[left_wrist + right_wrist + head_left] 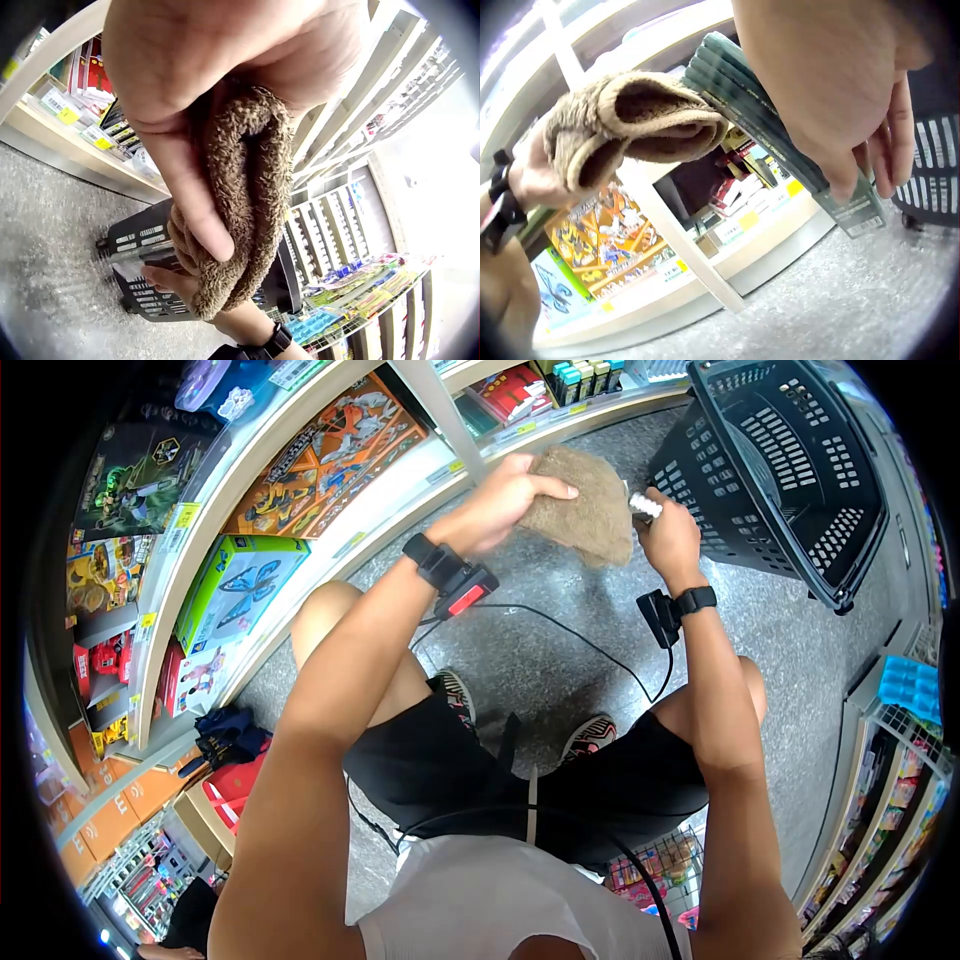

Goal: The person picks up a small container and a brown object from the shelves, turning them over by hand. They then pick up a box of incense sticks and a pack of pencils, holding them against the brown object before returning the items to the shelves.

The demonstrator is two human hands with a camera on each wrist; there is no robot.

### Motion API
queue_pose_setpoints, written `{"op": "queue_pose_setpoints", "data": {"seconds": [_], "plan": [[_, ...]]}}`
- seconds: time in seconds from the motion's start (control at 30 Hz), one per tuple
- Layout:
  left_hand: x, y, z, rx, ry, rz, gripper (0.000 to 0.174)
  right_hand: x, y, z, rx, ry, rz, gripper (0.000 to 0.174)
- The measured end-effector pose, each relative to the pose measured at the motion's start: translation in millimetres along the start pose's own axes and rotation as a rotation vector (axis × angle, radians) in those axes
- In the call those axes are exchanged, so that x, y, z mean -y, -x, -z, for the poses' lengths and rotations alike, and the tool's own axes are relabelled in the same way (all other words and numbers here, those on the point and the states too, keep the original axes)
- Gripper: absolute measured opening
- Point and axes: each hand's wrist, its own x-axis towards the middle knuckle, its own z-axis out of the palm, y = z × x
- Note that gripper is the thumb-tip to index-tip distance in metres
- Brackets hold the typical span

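A folded brown fuzzy cloth point(585, 510) is in my left hand point(508, 500), thumb on its upper face. In the left wrist view the cloth point(232, 195) shows its doubled layers between thumb and fingers. My right hand point(672, 540) grips a stack of thin dark-green booklets point(742, 97), fingers bent over its edge; a barcode shows at the lower end. From the head view only a white ridged end of the stack point(645, 506) shows. Cloth and stack are held side by side above the floor.
A dark plastic shopping basket point(690, 470) stands on the grey floor point(560, 630) beyond the right hand. Along the left runs a shelf with boxed toys, including an orange box point(320, 450) and a butterfly box point(250, 595). A black cable point(590, 645) hangs between the wrists.
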Motion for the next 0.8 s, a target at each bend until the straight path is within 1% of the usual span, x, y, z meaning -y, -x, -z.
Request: {"op": "queue_pose_setpoints", "data": {"seconds": [0.03,0.07,0.1,0.13,0.2,0.23,0.27,0.33,0.37,0.4,0.47,0.5,0.53,0.57,0.6,0.63,0.67,0.73,0.77,0.8], "plan": [[4.5,-4.7,4.4,0.001,-0.002,-0.001,0.028,-4.3,-2.3,-2.2,0.055,-0.008,-0.086,0.018],[10.9,-9.8,9.6,-0.035,-0.145,-0.038,0.033,-8.2,-5.1,-3.7,0.111,-0.016,-0.17,0.025],[12.5,-10.7,11.2,-0.074,-0.287,-0.076,0.037,-11.0,-8.3,-3.3,0.095,-0.159,-0.116,0.03],[14.6,-10.6,12.9,-0.076,-0.286,-0.078,0.037,-12.8,-11.8,-4.1,0.094,-0.158,-0.113,0.03],[19.1,-10.2,16.0,-0.091,-1.068,-0.192,0.041,-12.7,-16.6,-3.9,0.146,-0.392,-0.161,0.029],[29.8,-13.5,19.7,-0.055,-1.176,-0.24,0.046,-9.7,-16.6,-4.5,0.149,-0.602,-0.164,0.022],[37.0,-14.3,21.5,-0.058,-1.177,-0.241,0.046,-6.0,-16.5,-5.7,0.148,-0.602,-0.161,0.022],[43.6,-13.0,20.6,0.229,-1.283,-0.093,0.044,13.6,-15.2,0.8,0.218,-1.216,-0.357,0.016],[48.4,-8.3,17.3,0.271,-1.253,-0.127,0.039,21.8,-15.2,9.4,0.278,-1.21,-0.448,0.015],[44.4,-0.7,11.8,0.267,-1.256,-0.131,0.039,19.6,-15.5,7.3,0.275,-1.211,-0.442,0.015],[30.5,14.3,-0.2,0.476,-1.349,0.031,0.028,11.2,-18.3,-1.7,0.382,-1.066,-0.368,0.019],[34.4,19.3,-2.8,0.468,-1.355,0.025,0.028,15.6,-17.5,-3.4,0.403,-1.042,-0.355,0.023],[43.2,22.7,-4.2,0.51,-1.384,0.021,0.024,14.9,-17.1,-11.8,0.421,-1.028,-0.303,0.031],[51.4,25.4,-5.0,0.551,-1.414,0.018,0.021,13.7,-16.7,-19.1,0.432,-0.998,-0.295,0.033],[57.3,28.1,-5.8,0.541,-1.42,0.014,0.021,16.7,-15.6,-22.0,0.443,-0.968,-0.287,0.037],[61.4,31.1,-7.5,0.558,-1.452,0.01,0.019,18.4,-16.3,-23.4,0.447,-0.91,-0.262,0.046],[65.7,33.6,-9.2,0.574,-1.483,0.007,0.018,20.1,-17.9,-24.8,0.448,-0.91,-0.25,0.046],[62.8,40.8,-18.6,0.574,-1.501,0.004,0.018,24.7,-23.5,-29.4,0.451,-0.833,-0.139,0.05],[62.1,43.9,-23.3,0.586,-1.517,0.001,0.017,24.2,-27.1,-35.9,0.366,-0.701,-0.067,0.05],[64.1,46.0,-27.2,0.57,-1.515,0.003,0.017,31.6,-30.5,-35.9,0.373,-0.699,-0.054,0.05]]}}
